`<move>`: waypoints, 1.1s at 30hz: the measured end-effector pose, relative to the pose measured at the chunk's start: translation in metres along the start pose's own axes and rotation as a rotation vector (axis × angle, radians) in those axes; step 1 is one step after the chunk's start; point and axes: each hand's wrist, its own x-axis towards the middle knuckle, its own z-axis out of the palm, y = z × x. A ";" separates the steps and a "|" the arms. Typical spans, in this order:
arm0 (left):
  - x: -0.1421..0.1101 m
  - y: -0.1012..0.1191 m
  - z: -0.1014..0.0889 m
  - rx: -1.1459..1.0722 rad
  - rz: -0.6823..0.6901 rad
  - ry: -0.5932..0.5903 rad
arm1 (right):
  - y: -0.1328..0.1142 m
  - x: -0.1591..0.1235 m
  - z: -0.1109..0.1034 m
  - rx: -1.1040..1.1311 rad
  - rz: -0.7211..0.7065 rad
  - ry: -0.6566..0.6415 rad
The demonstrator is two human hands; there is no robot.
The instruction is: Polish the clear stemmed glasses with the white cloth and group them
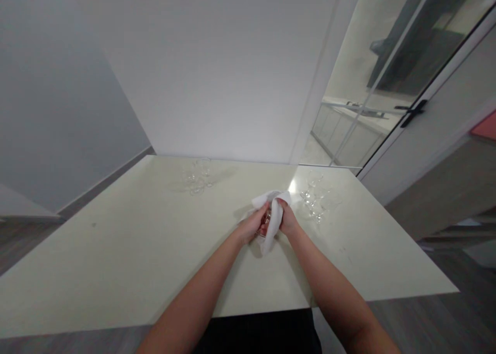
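Observation:
Over the middle of the table, my left hand [251, 227] is closed around a clear drinking glass [265, 224], whose shape is mostly covered. A white cloth [275, 220] wraps the glass, and one end hangs down in front of it. My right hand [287, 217] grips the cloth from the right, its fingers partly hidden in the folds. Just to the right stand several clear stemmed glasses [312, 201]. Farther off on the left is another group of clear glasses [197, 177], also thin and hard to make out singly.
The pale, shiny table [135, 250] has its far edge against a white wall panel [217, 75]. A glass-paned door with a black handle [414, 112] stands at the back right. Shelves [457, 209] are beyond the table's right edge.

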 end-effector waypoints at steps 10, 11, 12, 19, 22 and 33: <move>0.010 0.001 -0.012 0.262 0.142 0.231 | 0.008 0.011 0.009 0.024 -0.197 0.160; 0.011 0.000 -0.012 0.266 0.132 0.232 | 0.009 0.013 0.007 0.029 -0.182 0.181; 0.013 -0.002 -0.012 0.272 0.125 0.236 | 0.009 0.014 0.006 0.038 -0.158 0.194; 0.013 -0.006 -0.011 0.194 0.099 0.226 | 0.005 0.011 0.007 0.113 -0.038 0.199; 0.012 -0.005 -0.010 0.162 0.074 0.199 | 0.004 0.010 0.007 0.096 -0.024 0.207; 0.004 -0.001 -0.011 0.210 0.235 0.151 | 0.000 0.000 0.005 0.095 -0.080 -0.046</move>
